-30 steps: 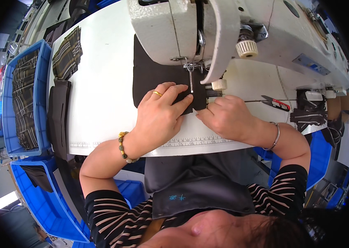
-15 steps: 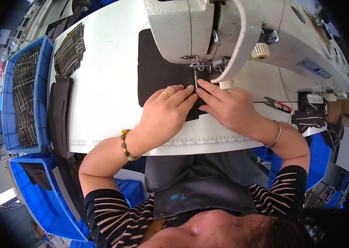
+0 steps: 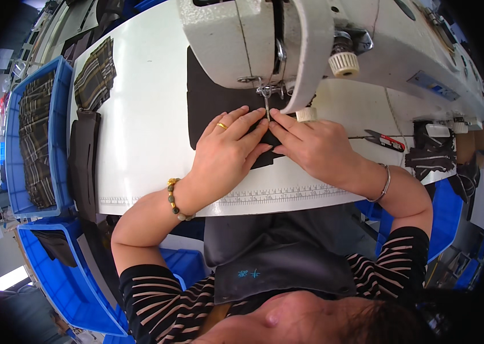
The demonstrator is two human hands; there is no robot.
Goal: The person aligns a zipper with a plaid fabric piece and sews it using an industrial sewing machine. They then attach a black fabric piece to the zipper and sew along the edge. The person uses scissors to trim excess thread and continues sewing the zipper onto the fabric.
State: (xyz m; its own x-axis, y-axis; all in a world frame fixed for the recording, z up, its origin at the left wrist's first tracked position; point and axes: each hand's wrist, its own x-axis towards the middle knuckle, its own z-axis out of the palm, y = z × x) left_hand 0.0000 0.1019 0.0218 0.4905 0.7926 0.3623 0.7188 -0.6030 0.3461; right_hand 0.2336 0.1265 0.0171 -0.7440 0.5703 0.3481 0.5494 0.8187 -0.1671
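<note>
A piece of dark brown fabric lies flat on the white table beneath the sewing machine's head. A metal-toothed zipper runs along it toward me from the presser foot. My left hand rests on the fabric left of the zipper, fingers stretched out and fingertips close to the teeth. On the zipper's other side, my right hand presses down with extended fingers, index fingertip beside the teeth. Neither hand grips anything. The machine head partly hides the fabric's far right side.
Red-and-black thread snips and dark zipper pieces lie to the right. At left are plaid fabric pieces, dark strips and a blue bin of plaid cloth. A printed ruler follows the table's near edge.
The whole view has shifted slightly, with the machine head appearing farther left. My hands stay on the fabric on both sides of the zipper, the left fingers a little farther forward.
</note>
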